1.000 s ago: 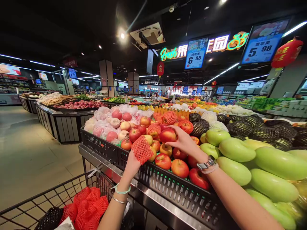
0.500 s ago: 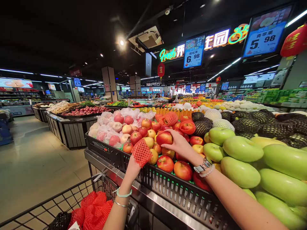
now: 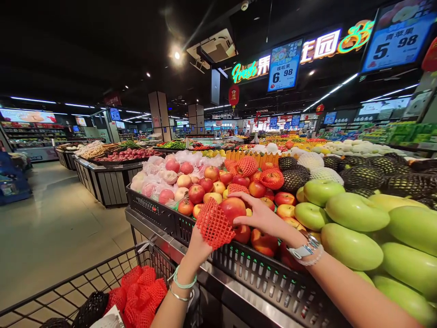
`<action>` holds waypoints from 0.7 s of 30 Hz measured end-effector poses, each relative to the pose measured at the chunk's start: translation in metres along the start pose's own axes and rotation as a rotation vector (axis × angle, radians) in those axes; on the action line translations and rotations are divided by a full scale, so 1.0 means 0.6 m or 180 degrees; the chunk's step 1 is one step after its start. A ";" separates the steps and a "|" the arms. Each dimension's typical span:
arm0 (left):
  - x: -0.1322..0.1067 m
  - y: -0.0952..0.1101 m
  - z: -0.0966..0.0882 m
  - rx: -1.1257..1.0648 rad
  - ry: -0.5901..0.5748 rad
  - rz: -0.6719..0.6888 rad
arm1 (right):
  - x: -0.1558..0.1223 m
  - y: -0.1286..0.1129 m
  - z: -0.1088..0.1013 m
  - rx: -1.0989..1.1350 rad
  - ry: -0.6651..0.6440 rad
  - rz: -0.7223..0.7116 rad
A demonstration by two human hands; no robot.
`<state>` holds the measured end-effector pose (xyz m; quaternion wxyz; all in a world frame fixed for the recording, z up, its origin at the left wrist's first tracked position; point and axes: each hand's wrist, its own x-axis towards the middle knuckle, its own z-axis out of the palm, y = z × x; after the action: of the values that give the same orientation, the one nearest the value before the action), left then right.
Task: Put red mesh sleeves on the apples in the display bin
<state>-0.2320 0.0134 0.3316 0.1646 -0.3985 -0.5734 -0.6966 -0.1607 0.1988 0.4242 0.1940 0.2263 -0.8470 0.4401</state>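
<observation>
My right hand (image 3: 254,213) grips a red apple (image 3: 232,208) between thumb and fingers, above the other apples in the bin. A red foam fruit net (image 3: 215,224) is drawn over the fingers of my left hand (image 3: 197,243), hiding them. The net's upper edge meets the left side of the held apple. Below both hands is the black slotted rim of the fruit crate (image 3: 252,264). Loose red and yellow apples (image 3: 264,241) lie beneath and behind them.
A shopping cart (image 3: 99,269) at lower left holds red foam nets (image 3: 139,291) and black nets (image 3: 91,310). Large green fruit (image 3: 355,212) is piled at right. Plastic-wrapped fruit (image 3: 172,165) sits left of the apples. A vegetable stand (image 3: 112,182) stands beyond the aisle.
My right hand has brought the apple down and toward my left hand. My left hand has moved right and slightly up with the net, which now meets the apple. The view has shifted slightly.
</observation>
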 end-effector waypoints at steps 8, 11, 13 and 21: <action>-0.013 0.010 0.018 0.0622 -0.0423 0.0596 | -0.011 0.013 0.021 -0.0422 -0.0700 -0.0282; -0.015 0.020 0.022 0.0866 -0.0195 0.0601 | -0.013 0.011 0.024 -0.0317 -0.0701 -0.0317; -0.015 0.026 0.025 0.1017 0.0063 0.0504 | -0.014 0.007 0.026 -0.0126 -0.0618 -0.0298; -0.007 0.034 0.003 -0.0047 0.0066 -0.0386 | -0.003 0.014 0.034 0.1050 -0.0251 0.0106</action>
<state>-0.2145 0.0082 0.3423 0.1251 -0.3571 -0.5896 -0.7136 -0.1663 0.1863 0.4068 0.1135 0.2581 -0.7739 0.5671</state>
